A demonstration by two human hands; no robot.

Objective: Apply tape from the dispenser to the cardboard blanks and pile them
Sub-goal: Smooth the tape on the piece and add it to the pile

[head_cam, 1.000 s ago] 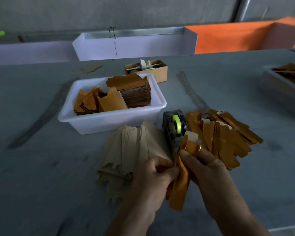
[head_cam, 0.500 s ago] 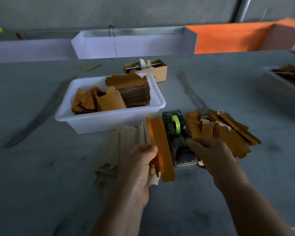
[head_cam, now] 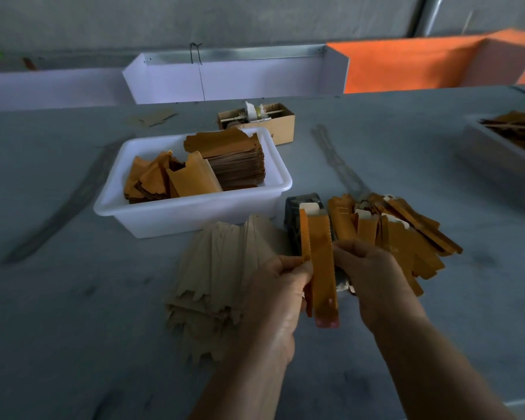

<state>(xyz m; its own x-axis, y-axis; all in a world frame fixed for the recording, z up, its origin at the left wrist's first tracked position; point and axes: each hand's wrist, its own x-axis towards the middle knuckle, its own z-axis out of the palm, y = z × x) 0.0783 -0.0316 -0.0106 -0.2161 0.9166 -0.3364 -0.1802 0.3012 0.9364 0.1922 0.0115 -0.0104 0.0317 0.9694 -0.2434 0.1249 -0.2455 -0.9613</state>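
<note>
A long orange cardboard blank (head_cam: 322,262) stands almost upright in front of the dark tape dispenser (head_cam: 294,219), hiding most of it. My left hand (head_cam: 278,295) pinches the blank's left edge. My right hand (head_cam: 373,277) holds its right edge with curled fingers. A fan of pale beige blanks (head_cam: 222,268) lies on the table to the left of my hands. A loose pile of orange blanks (head_cam: 406,234) lies to the right of the dispenser.
A white tub (head_cam: 191,207) with stacked orange and brown blanks stands behind the beige fan. A small cardboard box (head_cam: 273,122) sits further back. A grey tray (head_cam: 497,153) with blanks is at the right edge. White and orange bins line the far side.
The blank has swung from leaning left to nearly upright over the dispenser. My right hand, which was at the dispenser's front, now holds the blank's right edge.
</note>
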